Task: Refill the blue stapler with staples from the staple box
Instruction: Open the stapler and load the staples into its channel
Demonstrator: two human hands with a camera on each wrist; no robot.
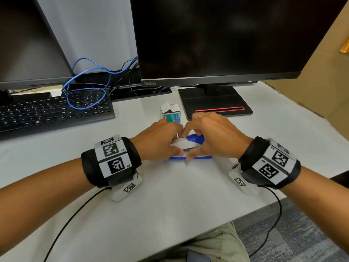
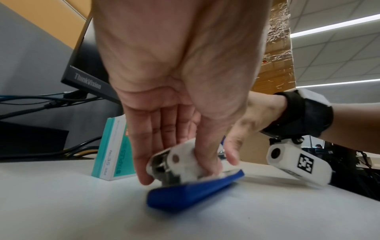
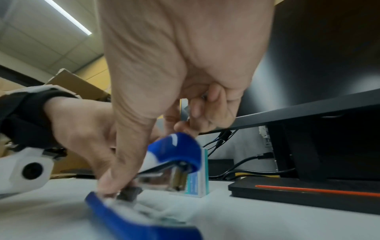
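The blue stapler (image 1: 195, 138) lies on the white desk (image 1: 170, 195) between both hands, its blue base (image 2: 191, 190) flat and its upper arm tilted up off the base. My left hand (image 1: 166, 140) grips the white hinge end (image 2: 185, 160) between fingers and thumb. My right hand (image 1: 204, 137) holds the front end, its fingers curled over the blue cap (image 3: 176, 149) and its thumb down by the base. The staple box (image 1: 171, 114), teal and white, stands upright just behind the hands with its top flaps open. The wrist views are blurred.
A monitor stand (image 1: 215, 103) with a red strip sits behind and right of the box. A black keyboard (image 1: 52, 112) with blue cable (image 1: 85, 87) over it lies at the left. The desk's front edge (image 1: 217, 225) runs close to my lap.
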